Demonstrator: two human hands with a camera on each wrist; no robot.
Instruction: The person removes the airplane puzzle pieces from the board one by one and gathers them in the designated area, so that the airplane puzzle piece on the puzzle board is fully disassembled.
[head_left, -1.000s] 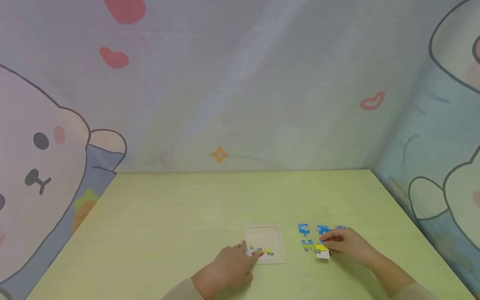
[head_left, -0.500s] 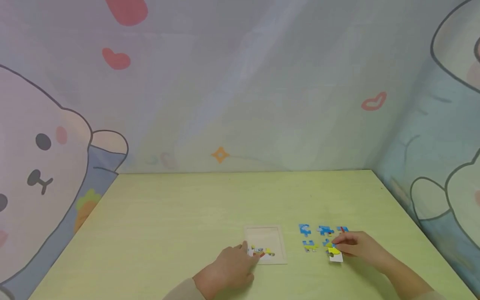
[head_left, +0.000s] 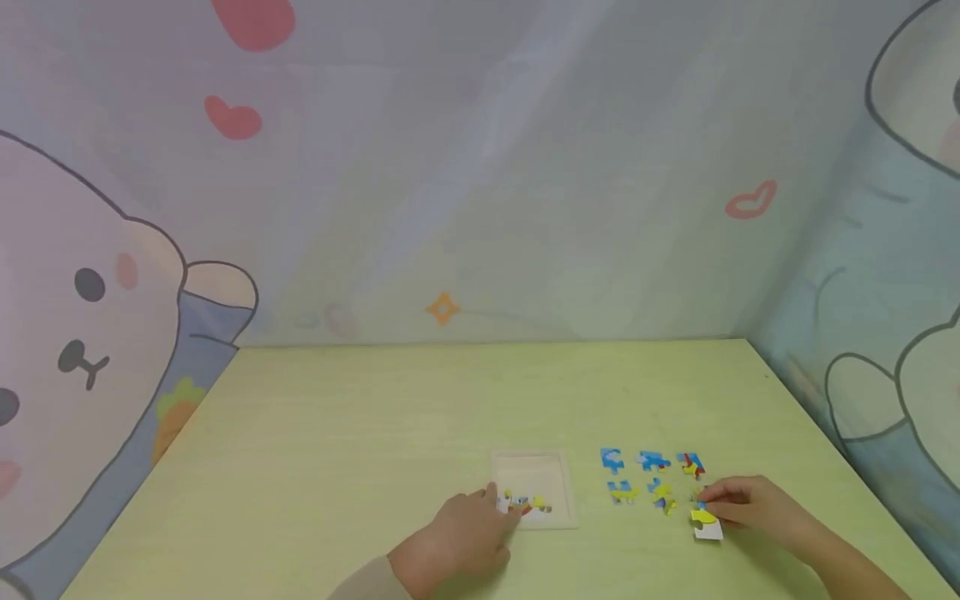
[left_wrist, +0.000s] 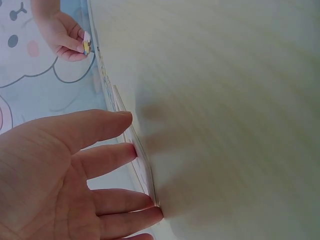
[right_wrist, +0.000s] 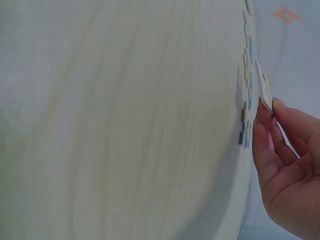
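My right hand [head_left: 757, 508] pinches a yellow-and-white jigsaw piece [head_left: 707, 525] between thumb and fingers, tilted above the table. In the right wrist view the held piece [right_wrist: 265, 87] shows edge-on at the fingertips. A pale square puzzle tray [head_left: 572, 492] lies to the left, with a few joined pieces [head_left: 540, 505] along its lower part. My left hand [head_left: 467, 533] rests at the tray's left side, the index finger reaching over those pieces. In the left wrist view, the left hand's fairly straight fingers [left_wrist: 115, 160] touch the tray edge [left_wrist: 145, 167].
Loose jigsaw pieces lie in two rows right of the tray: a blue one [head_left: 612, 460], a red-and-blue one [head_left: 691, 464], a yellow-green one [head_left: 622, 493] and others. One is partly hidden by the right hand. A cartoon-printed cloth [head_left: 480, 208] stands behind the table [head_left: 337, 433].
My right hand has moved right and slightly nearer with the pinched jigsaw piece, uncovering loose pieces that it overlapped. The left hand stays at the tray.
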